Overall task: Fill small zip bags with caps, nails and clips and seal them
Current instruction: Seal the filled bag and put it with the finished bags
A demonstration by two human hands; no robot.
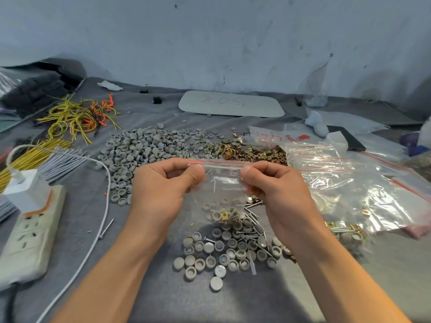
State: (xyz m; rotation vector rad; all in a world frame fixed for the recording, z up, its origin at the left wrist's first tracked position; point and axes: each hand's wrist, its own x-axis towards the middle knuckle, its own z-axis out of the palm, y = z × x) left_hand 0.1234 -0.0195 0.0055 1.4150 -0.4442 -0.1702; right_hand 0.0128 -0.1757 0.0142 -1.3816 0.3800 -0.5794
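A small clear zip bag [221,180] with a red line along its top hangs upright between both hands above the table. My left hand [161,190] pinches its top left corner and my right hand [277,190] pinches the top right. Grey caps, a brass clip and nails lie in the bag's bottom. Below it sits a small heap of grey caps [224,250] mixed with nails [253,220]. A large pile of grey caps [149,148] lies behind my left hand, and a pile of brass clips [251,152] behind the bag.
Empty zip bags [349,183] lie stacked at the right, with a filled one [347,231] at their near edge. A power strip [30,234] with a white charger and cable sits at the left. Yellow wires [77,117] and a grey board [231,103] lie further back.
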